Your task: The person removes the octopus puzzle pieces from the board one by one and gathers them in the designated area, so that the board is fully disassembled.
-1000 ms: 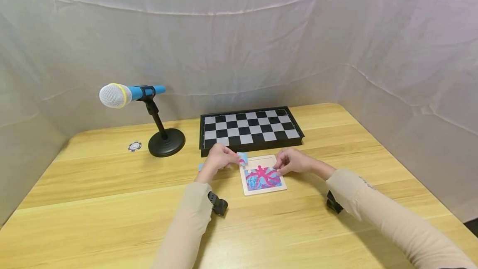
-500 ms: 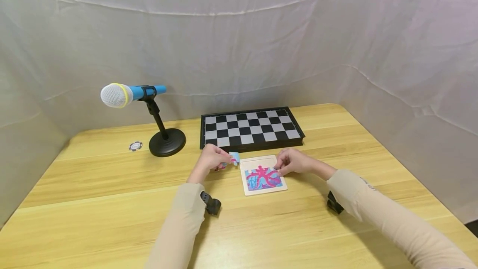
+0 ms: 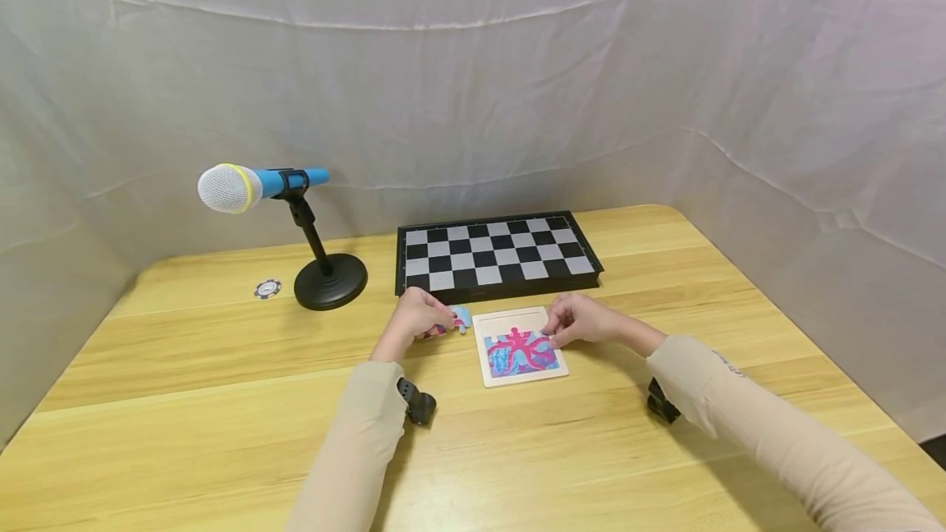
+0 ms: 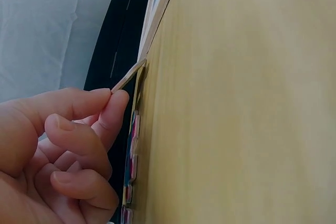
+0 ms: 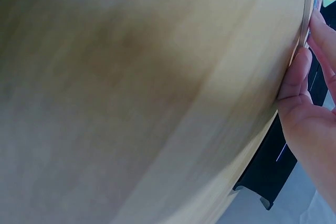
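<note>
Puzzle piece point(image 3: 461, 317): one pinched, left hand point(image 3: 415, 314); right hand point(image 3: 584, 320) steadies one puzzle tray point(image 3: 517, 380)

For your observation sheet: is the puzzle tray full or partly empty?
Partly empty. The puzzle tray shows bare board along its top, and the left hand pinches a loose piece beside it.

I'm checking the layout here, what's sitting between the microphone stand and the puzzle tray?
In the head view, the left hand lies between the microphone stand and the puzzle tray, pinching a loose puzzle piece beside the tray's left edge.
</note>
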The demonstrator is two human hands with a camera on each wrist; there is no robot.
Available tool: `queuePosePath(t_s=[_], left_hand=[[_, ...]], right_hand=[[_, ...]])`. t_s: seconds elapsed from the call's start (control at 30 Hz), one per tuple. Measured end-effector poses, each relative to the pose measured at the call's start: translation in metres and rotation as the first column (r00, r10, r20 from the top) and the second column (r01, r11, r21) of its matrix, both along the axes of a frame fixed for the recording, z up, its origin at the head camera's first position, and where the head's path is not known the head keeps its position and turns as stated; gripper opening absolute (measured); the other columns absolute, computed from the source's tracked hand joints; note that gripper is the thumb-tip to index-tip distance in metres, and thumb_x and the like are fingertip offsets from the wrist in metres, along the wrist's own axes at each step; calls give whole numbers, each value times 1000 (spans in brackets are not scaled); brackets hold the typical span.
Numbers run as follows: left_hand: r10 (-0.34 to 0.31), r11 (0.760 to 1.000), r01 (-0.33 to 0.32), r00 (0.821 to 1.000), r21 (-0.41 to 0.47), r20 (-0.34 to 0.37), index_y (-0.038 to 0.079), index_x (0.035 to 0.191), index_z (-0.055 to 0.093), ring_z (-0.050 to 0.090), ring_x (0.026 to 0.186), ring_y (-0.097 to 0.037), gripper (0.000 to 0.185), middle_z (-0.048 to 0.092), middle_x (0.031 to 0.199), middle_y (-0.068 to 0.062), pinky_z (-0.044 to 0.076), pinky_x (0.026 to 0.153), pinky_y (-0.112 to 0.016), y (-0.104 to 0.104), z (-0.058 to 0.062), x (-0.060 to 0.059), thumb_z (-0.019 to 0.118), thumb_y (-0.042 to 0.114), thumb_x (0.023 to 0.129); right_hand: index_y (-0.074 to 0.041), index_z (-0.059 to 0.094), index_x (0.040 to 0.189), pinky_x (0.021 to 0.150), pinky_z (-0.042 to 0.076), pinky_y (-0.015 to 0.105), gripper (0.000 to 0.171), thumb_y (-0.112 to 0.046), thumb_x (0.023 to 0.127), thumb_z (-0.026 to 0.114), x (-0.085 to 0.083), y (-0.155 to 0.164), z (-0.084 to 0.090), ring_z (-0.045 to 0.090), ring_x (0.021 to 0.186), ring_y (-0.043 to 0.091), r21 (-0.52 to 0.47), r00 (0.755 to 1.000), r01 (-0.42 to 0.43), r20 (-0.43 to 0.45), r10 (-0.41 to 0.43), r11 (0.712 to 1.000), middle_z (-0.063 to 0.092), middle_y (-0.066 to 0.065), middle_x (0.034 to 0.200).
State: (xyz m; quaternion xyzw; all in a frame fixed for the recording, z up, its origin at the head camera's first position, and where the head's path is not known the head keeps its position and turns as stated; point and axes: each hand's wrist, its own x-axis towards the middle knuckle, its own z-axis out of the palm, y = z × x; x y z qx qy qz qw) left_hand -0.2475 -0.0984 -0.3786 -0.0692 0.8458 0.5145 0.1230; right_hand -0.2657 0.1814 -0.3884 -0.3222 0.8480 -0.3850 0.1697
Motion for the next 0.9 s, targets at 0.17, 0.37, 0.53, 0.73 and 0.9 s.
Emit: queuePosePath(t_s=[0.17, 0.37, 0.53, 0.73, 0.9], left_hand=[[-14, 999, 15, 1000, -28, 19, -4, 78, 67, 37, 38, -9, 9, 54, 51, -3, 26, 37, -20, 1, 3, 0, 69, 1, 71], [-15, 998, 17, 999, -58, 43, -3, 78, 67, 40, 39, -8, 9, 55, 52, -3, 26, 37, -19, 3, 3, -3, 70, 2, 72], [-28, 997, 30, 999, -70, 34, -2, 75, 68, 43, 40, -9, 5, 57, 54, -3, 30, 39, -19, 3, 4, -1, 69, 2, 72], [-58, 994, 59, 998, -95, 12, -1, 74, 69, 42, 41, -9, 4, 57, 54, -4, 33, 41, -20, 1, 6, 0, 69, 1, 71], [-37, 990, 40, 999, -134, 23, 1, 72, 69, 41, 40, -10, 4, 56, 53, -5, 31, 39, -22, -1, 6, -3, 71, 2, 69]], right_hand=[[3, 67, 78, 66, 42, 23, 10, 0, 70, 72, 0, 1, 0, 44, 79, 18, 0, 1000, 0, -2, 0, 1000, 53, 4, 81], [3, 67, 78, 69, 41, 25, 10, -1, 70, 72, 0, 0, 0, 44, 79, 17, 10, 1000, -4, -10, 4, 1000, 53, 3, 81], [3, 67, 78, 69, 41, 25, 10, -2, 70, 72, 1, 1, 0, 44, 79, 17, 8, 1000, -8, -21, 8, 1000, 53, 4, 81], [4, 67, 79, 70, 41, 27, 12, -2, 71, 72, 1, 1, 0, 44, 78, 18, 5, 999, -13, -29, 13, 1000, 54, 5, 80], [4, 67, 79, 71, 40, 28, 11, -1, 71, 71, 1, 1, 0, 44, 78, 17, 5, 999, -19, -39, 19, 1000, 55, 5, 79]])
